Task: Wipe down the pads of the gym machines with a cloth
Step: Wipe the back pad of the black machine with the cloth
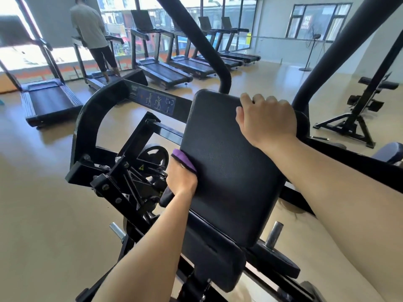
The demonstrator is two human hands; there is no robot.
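A large black back pad [229, 166] of a gym machine fills the middle of the view, tilted upward. My left hand [182, 178] grips a purple cloth [184, 159] and presses it against the pad's left edge. My right hand [267, 118] rests on the pad's top right corner, fingers curled over the top edge. A smaller black seat pad [214, 260] sits below the back pad.
The machine's black steel frame [87, 127] and linkages stand to the left, with chrome weight pegs [273, 234] low down. Several treadmills [161, 70] line the windows; a person [91, 33] walks on one. Another black bench frame [359, 105] stands at right.
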